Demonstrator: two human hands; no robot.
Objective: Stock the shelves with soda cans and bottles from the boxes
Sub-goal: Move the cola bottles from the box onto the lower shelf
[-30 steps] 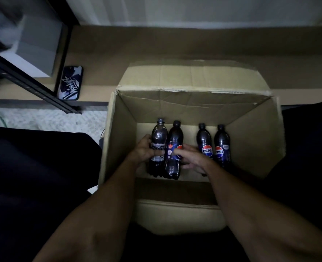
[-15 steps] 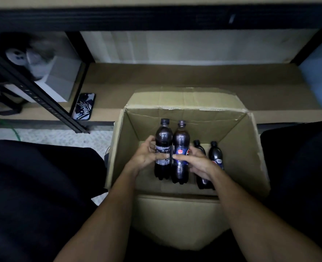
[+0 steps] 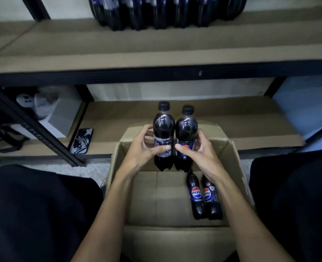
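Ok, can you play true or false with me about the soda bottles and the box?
1. The left hand holds the left-hand bottle and the right hand holds the right-hand bottle. True.
2. The box is empty. False: two bottles are in it, on its right side.
3. The held bottles have no caps. False: both have dark caps on.
4. A row of bottles stands on the upper shelf. True.
5. The phone is inside the box. False: it lies on the lower shelf, left of the box.
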